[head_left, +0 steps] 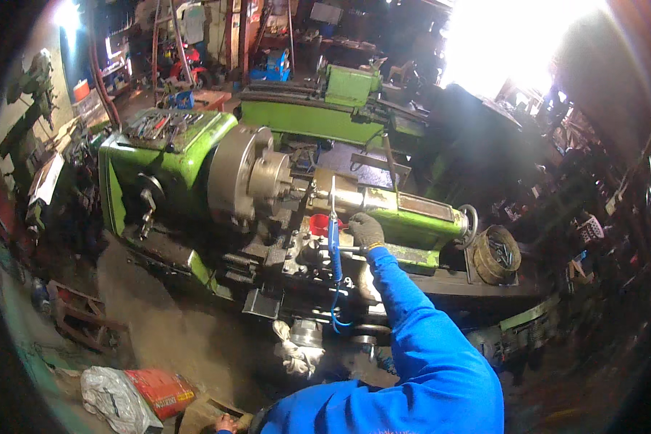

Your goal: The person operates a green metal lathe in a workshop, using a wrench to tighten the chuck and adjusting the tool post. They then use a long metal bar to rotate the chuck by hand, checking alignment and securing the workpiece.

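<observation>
My right hand point(367, 230), in a dark grey knit glove, reaches over the carriage of a green lathe point(412, 220). Its fingers are curled in beside a red cup point(319, 223); whatever they may grip is hidden. Below the wrist, a lever point(351, 249) runs out from the tool post point(309, 254). Left of that hand, a blue air gun point(333, 249) stands upright, its thin nozzle up and its blue hose hanging down. At the lower edge, only a few fingertips of my left hand point(226, 422) show, near a cardboard box point(199, 414); their grip is unclear.
A large chuck point(240, 173) is on the left headstock, whose top carries several hand tools point(165, 126). A round metal tin point(496, 254) sits beyond the tailstock handwheel point(469, 224). White cloth point(296, 354) hangs at the carriage front. Sacks point(159, 393) lie on the floor; another green lathe point(311, 119) stands behind.
</observation>
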Demonstrator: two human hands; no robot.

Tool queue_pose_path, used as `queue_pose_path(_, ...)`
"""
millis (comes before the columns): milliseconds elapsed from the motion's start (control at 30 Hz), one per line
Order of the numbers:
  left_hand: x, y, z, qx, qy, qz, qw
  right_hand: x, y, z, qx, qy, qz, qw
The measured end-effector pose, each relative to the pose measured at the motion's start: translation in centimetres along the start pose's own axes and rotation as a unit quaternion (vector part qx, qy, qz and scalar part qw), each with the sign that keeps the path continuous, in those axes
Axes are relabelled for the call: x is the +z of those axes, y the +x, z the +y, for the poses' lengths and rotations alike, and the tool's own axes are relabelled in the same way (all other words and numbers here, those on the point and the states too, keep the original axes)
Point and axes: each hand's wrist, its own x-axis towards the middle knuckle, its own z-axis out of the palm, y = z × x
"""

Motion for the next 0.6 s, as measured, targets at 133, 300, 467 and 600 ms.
queue_pose_path(133,-2.1,2.0,2.4,0.022,-0.011,-0.012,1.000,1.9,1.8,2.2,0.002,0.039,-0.032,0.999)
queue_pose_path(300,-4.3,1.7,0.6,0.023,0.011,-0.038,0.999,-1.0,-0.8,2.8,-0.071,-0.010,0.041,0.997)
queue_pose_path(467,-6.6,2.0,-2.6,0.001,0.058,-0.064,0.996,-5.6,-5.3,-0.4,-0.023,0.066,0.144,0.987)
queue_pose_path(600,-8.3,3.8,-2.0,-0.018,0.076,-0.084,0.993,-7.9,-7.9,-6.1,-0.014,0.006,0.211,0.977)
